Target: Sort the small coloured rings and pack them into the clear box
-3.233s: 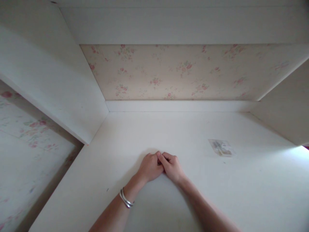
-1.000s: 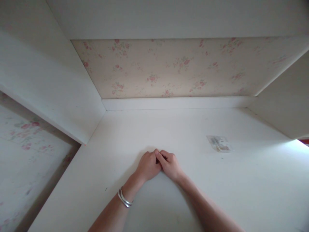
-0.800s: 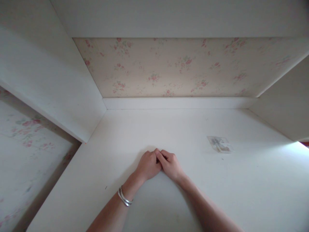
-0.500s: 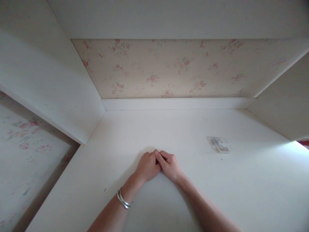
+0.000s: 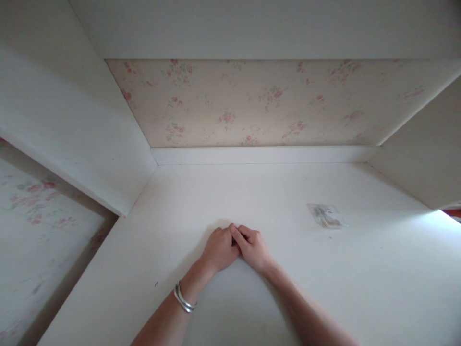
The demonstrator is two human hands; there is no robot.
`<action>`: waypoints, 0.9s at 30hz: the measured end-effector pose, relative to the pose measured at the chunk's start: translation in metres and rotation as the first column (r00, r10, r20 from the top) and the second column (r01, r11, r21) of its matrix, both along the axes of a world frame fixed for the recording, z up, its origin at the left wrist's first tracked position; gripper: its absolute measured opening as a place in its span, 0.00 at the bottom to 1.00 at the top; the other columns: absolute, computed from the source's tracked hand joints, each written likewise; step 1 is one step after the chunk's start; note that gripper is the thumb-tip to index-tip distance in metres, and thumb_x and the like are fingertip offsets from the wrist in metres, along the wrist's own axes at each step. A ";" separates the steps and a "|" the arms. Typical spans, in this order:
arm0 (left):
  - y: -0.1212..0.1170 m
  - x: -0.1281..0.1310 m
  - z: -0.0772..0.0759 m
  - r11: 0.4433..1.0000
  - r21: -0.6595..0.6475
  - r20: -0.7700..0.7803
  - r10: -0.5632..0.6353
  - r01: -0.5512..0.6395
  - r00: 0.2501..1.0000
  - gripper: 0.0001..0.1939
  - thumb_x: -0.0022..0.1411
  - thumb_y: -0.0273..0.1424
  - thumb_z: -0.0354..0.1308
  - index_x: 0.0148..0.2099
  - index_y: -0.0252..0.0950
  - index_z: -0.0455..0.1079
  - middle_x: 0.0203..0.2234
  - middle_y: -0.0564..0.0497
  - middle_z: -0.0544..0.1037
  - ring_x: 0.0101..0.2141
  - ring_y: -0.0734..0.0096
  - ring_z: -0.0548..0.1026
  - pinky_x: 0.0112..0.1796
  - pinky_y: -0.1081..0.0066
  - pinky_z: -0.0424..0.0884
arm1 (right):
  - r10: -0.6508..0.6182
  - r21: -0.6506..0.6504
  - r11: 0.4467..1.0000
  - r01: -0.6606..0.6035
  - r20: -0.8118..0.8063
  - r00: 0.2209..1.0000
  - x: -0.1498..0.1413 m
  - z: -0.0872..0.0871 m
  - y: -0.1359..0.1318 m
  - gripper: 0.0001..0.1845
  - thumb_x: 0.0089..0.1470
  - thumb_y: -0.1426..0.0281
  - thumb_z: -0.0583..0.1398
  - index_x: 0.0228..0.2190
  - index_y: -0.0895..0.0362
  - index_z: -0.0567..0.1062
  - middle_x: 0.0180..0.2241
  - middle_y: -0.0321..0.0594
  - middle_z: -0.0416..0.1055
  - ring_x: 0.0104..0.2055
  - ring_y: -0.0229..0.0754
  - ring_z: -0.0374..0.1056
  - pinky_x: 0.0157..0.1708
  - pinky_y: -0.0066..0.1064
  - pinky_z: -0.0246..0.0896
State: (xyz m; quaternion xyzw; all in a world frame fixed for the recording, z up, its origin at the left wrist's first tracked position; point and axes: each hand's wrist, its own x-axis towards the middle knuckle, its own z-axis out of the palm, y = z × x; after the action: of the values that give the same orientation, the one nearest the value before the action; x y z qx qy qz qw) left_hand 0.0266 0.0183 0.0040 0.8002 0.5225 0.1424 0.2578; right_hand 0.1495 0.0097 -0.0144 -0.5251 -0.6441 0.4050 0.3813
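My left hand (image 5: 219, 249) and my right hand (image 5: 254, 248) rest side by side on the white desk (image 5: 252, 192), fingers curled and fingertips pressed together in the middle. Something dark and tiny shows between the fingertips, but I cannot make out what it is. A silver bracelet (image 5: 183, 300) circles my left wrist. A small clear plastic bag (image 5: 326, 216) with little parts inside lies flat on the desk, well to the right of my right hand.
The desk sits in a white alcove with side panels left (image 5: 68, 125) and right (image 5: 421, 163) and a shelf overhead. Floral wallpaper (image 5: 259, 103) covers the back wall. At the left, beyond the desk's edge, is a floral surface (image 5: 39, 226).
Both hands have stayed together at the same place on the desk. Only the view has shifted slightly.
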 end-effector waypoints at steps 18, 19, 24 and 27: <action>0.000 0.000 -0.001 1.000 0.006 0.009 0.003 -0.004 1.000 0.09 0.59 0.26 0.48 0.39 0.38 0.67 0.34 0.50 0.78 0.35 0.66 0.74 0.37 0.70 0.65 | -0.008 -0.001 1.000 0.008 0.003 1.000 -0.001 -0.001 0.000 0.25 0.59 0.54 0.49 0.19 0.57 0.68 0.18 0.32 0.62 0.23 0.33 0.57 0.23 0.24 0.51; 0.000 0.000 0.000 1.000 0.000 0.004 0.010 -0.010 1.000 0.09 0.59 0.26 0.48 0.39 0.38 0.67 0.34 0.50 0.78 0.35 0.65 0.74 0.37 0.70 0.65 | -0.008 0.000 1.000 0.008 0.004 1.000 -0.001 -0.001 0.000 0.25 0.59 0.54 0.49 0.19 0.57 0.68 0.19 0.33 0.62 0.23 0.33 0.57 0.23 0.24 0.52; 0.000 0.001 0.001 1.000 -0.005 0.009 0.006 -0.006 1.000 0.09 0.58 0.25 0.48 0.39 0.38 0.67 0.33 0.50 0.77 0.35 0.65 0.74 0.38 0.69 0.64 | -0.005 -0.002 1.000 0.005 -0.002 1.000 0.000 -0.001 -0.001 0.25 0.59 0.55 0.50 0.20 0.57 0.68 0.19 0.33 0.63 0.24 0.33 0.58 0.24 0.24 0.52; 0.000 0.001 0.000 1.000 -0.005 0.016 -0.005 0.006 1.000 0.09 0.57 0.24 0.48 0.38 0.38 0.68 0.34 0.50 0.77 0.36 0.65 0.74 0.39 0.69 0.64 | -0.003 -0.006 1.000 0.003 -0.006 1.000 0.000 -0.001 -0.001 0.24 0.59 0.55 0.50 0.19 0.57 0.68 0.19 0.32 0.63 0.23 0.33 0.57 0.24 0.24 0.51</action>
State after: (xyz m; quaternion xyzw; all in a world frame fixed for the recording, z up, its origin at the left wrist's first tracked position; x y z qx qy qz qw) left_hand 0.0276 0.0187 0.0040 0.7998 0.5185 0.1468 0.2643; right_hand 0.1495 0.0091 -0.0155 -0.5260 -0.6409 0.4078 0.3824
